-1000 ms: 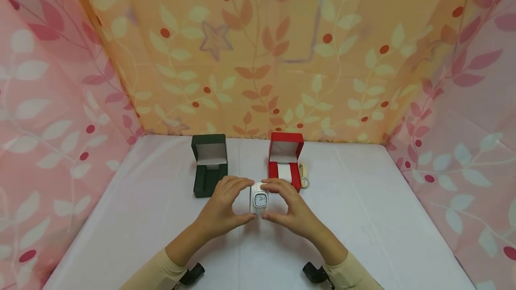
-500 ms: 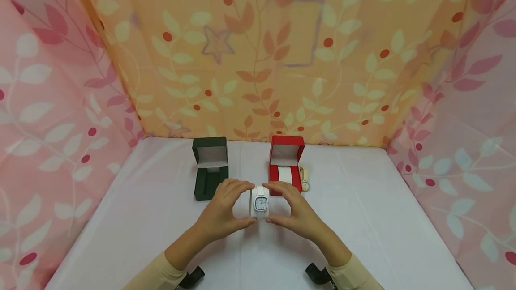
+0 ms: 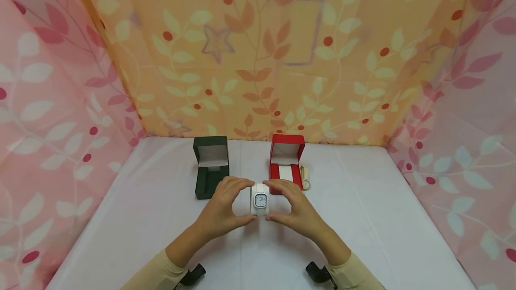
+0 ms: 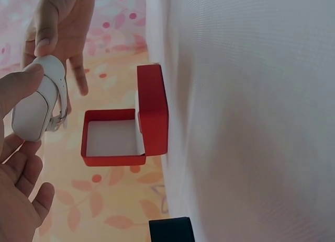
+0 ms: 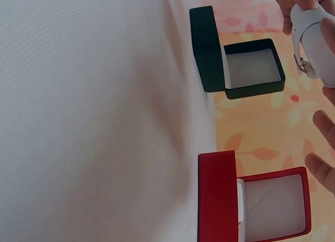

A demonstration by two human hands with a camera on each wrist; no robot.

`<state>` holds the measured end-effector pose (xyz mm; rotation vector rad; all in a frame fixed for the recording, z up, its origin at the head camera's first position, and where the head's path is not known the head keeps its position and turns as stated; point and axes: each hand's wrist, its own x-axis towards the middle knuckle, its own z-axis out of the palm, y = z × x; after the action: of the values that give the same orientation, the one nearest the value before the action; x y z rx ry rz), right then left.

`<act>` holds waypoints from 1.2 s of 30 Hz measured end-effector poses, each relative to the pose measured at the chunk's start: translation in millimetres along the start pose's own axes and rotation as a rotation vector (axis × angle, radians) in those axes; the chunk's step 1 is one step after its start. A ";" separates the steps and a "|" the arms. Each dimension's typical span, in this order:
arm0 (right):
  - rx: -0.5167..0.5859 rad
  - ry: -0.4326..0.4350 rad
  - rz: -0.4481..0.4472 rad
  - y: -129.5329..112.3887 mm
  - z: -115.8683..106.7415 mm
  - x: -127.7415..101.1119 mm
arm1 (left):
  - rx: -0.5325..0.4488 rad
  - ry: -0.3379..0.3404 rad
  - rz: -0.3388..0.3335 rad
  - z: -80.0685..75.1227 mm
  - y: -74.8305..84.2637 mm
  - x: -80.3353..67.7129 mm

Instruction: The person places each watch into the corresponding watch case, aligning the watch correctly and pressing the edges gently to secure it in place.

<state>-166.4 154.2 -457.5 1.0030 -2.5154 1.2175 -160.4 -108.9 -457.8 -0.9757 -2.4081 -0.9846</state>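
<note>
A white wristwatch (image 3: 260,200) with a square face is strapped round a white cushion (image 4: 31,116). Both hands hold it up in front of the body, dial facing the head camera. My left hand (image 3: 225,205) pinches the cushion's left side between thumb and fingers. On the opposite side, my right hand (image 3: 296,207) grips it the same way. The strap's buckle (image 4: 54,122) shows at the lower end in the left wrist view.
Beyond the left hand stands an open dark green watch box (image 3: 210,142) without a cushion. An open red watch box (image 3: 288,139) behind the right hand holds a white cushion (image 3: 285,173). A cream-strapped watch (image 3: 305,177) lies beside it on the white tablecloth (image 3: 363,218).
My right fingertips have shifted slightly rightward, baring more of the watch strap and cushion. Both hands still hold the watch in nearly the same place.
</note>
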 end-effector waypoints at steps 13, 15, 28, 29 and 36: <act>0.030 0.025 -0.041 5.4 0.0 11.1 | 0.001 0.028 0.010 -6.7 -3.3 5.7; 0.026 0.026 -0.053 4.3 0.6 13.1 | 0.002 0.033 0.015 -9.4 -3.3 5.3; -0.025 0.000 -0.061 -4.4 9.5 38.2 | 0.050 0.075 0.026 -24.5 -17.7 -1.0; -0.024 -0.001 -0.061 -4.7 10.4 40.6 | 0.057 0.080 0.032 -25.9 -19.5 -0.7; -0.016 0.008 -0.102 -1.9 15.7 58.0 | 0.056 0.093 0.042 -32.7 -31.6 1.9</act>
<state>-207.2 112.8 -442.2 1.1053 -2.4316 1.1690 -182.2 -147.9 -448.9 -0.9359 -2.3169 -0.9228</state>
